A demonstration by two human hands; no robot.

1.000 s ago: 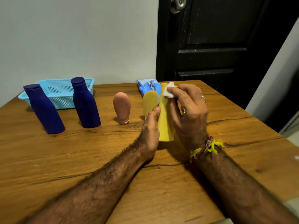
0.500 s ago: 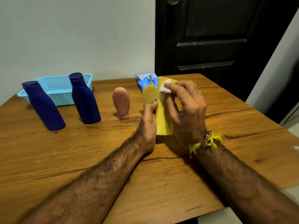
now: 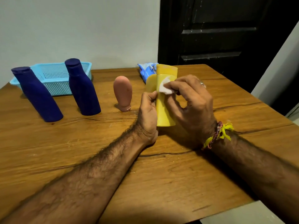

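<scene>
Matt plastic yellow bottle (image 3: 165, 110), soft white wipe (image 3: 165, 90), grained wood table (image 3: 161, 175).

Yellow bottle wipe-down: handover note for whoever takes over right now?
Left hand grips the yellow bottle by its left side, holding it upright mid-table.
Right hand pinches a white wipe against the bottle's upper front.
Behind it: a smaller yellow bottle and a blue wipe pack. To the left: pink tube, two dark blue bottles, light blue basket.
Done: the wipe sits near the top; how much is clean cannot be told.
Left: probably the lower body, then maybe the other bottles.
</scene>
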